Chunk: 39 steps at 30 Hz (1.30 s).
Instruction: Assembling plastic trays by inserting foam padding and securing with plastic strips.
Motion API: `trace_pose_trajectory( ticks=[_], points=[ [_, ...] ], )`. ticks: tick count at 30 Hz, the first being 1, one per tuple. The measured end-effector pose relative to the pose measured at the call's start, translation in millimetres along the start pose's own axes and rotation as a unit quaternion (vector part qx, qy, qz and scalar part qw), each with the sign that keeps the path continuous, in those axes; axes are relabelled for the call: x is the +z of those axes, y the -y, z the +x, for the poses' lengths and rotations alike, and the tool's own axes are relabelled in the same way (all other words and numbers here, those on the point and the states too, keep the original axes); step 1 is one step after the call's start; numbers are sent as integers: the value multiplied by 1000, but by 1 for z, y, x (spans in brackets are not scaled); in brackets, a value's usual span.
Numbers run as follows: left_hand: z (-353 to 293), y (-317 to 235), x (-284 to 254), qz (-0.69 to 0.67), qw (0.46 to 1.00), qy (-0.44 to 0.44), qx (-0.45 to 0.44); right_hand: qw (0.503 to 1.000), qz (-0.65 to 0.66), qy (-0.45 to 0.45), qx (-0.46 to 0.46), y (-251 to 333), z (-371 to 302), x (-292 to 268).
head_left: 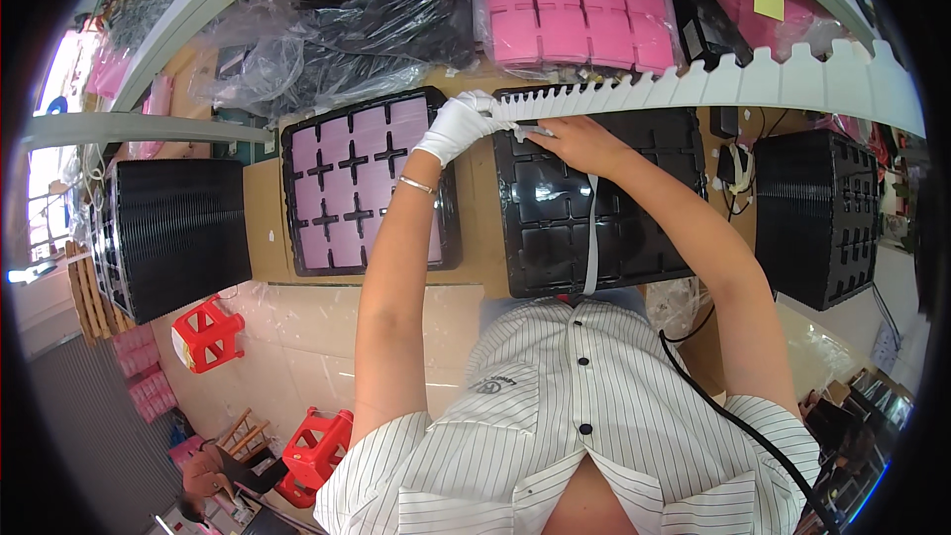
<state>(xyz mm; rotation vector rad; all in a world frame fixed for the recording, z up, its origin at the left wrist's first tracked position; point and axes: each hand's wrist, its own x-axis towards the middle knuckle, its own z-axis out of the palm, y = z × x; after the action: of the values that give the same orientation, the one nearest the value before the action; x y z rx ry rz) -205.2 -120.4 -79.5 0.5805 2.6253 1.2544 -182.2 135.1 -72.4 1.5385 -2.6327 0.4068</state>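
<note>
My left hand (458,129), in a white glove, is closed with its fingertips at the narrow-looking end of a long white strip (713,87) with a notched upper edge. What those fingers pinch is hidden. Close beside it, my bare right hand (580,144) pinches a small pale piece (529,130) whose kind I cannot make out. Both hands are over the gap and near edge between two trays. A narrow white band (592,238) runs down from below my right hand across the black compartment tray (545,208). On the left lies a black tray with pink sheet lining (342,188).
Tall stacks of black trays stand at the left (178,233) and right (817,218). Behind lie clear plastic bags (347,40) and bagged pink pieces (580,10). Red stools (210,334) are on the floor; a person (213,471) sits at lower left. A black cable (733,421) crosses my shirt.
</note>
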Motion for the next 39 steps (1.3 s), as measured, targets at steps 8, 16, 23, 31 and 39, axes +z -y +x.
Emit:
trace_pose_trajectory(
  ticks=[8,16,23,31,39],
  points=[
    [25,-43,9,22,996,22,-78,993,25,-52,105,6,-6,-13],
    [27,-57,-3,-13,993,69,-90,989,30,-22,141,18,-9,-9],
    [2,-50,-21,-99,988,50,-109,993,-53,-38,99,22,-12,-2],
    [53,-92,39,-176,972,-60,-143,935,53,-208,281,19,-33,-1],
    [7,-146,51,-275,929,-89,-233,550,703,-239,382,32,-82,-31]
  ],
)
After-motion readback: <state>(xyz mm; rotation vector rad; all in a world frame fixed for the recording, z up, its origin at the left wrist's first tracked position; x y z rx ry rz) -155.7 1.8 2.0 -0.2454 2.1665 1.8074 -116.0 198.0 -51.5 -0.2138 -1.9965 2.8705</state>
